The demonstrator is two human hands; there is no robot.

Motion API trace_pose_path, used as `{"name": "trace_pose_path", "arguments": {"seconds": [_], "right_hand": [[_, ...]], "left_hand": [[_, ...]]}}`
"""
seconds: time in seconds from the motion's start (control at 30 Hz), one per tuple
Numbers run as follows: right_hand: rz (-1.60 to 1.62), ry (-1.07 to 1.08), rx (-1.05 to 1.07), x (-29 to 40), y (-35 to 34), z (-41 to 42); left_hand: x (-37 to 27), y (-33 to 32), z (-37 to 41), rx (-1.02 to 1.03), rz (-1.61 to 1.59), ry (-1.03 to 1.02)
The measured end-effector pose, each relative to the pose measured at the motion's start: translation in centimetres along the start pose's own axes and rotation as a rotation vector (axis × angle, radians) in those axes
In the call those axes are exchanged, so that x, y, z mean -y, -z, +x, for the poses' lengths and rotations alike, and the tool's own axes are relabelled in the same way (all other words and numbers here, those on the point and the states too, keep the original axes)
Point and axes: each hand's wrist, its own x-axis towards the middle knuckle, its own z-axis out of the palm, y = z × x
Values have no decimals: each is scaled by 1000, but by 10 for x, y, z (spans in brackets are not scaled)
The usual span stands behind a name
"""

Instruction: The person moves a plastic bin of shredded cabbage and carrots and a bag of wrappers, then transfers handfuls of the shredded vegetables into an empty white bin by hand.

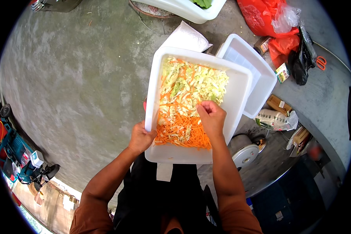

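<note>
A white plastic tub (pixel 237 96) stands before me, its long sides running away from my body. Shredded cabbage (pixel 213 80) covers the far part of its floor, with shredded carrot (pixel 184 125) thick in the near part and strands of it mixed farther up. My left hand (pixel 142 138) grips the tub's left rim near the close corner, thumb over the edge. Over the middle of the shreds is my right hand (pixel 212 115), thumb and fingers pinched together at a bit of orange carrot; how much it holds is hidden.
An empty white tub (pixel 260 84) sits behind on the right, beside a white sack (pixel 187 38). Farther off are another tub (pixel 199 19) with green leaves, red plastic bags (pixel 256 17) and orange-handled scissors (pixel 321 63). A lidded metal pot (pixel 245 155) stands at right, a teal vehicle (pixel 14 155) at left.
</note>
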Motion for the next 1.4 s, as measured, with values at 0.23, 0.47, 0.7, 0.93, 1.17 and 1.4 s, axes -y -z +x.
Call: {"name": "trace_pose_path", "arguments": {"seconds": [0.23, 0.47, 0.7, 0.93, 1.17, 1.4], "right_hand": [[-336, 160, 593, 13, 7, -46], [-519, 516, 22, 17, -34, 11], [-778, 459, -47, 17, -44, 22], [-587, 442, -76, 12, -29, 21], [-280, 372, -28, 1, -32, 3], [-686, 555, 115, 20, -58, 3]], "left_hand": [[-6, -2, -1, -14, -47, 40], [0, 4, 5, 30, -31, 45], [-10, 1, 3, 17, -51, 44], [-9, 7, 7, 40, 33, 20], [4, 6, 14, 79, -29, 48], [-1, 3, 14, 84, -51, 57]]}}
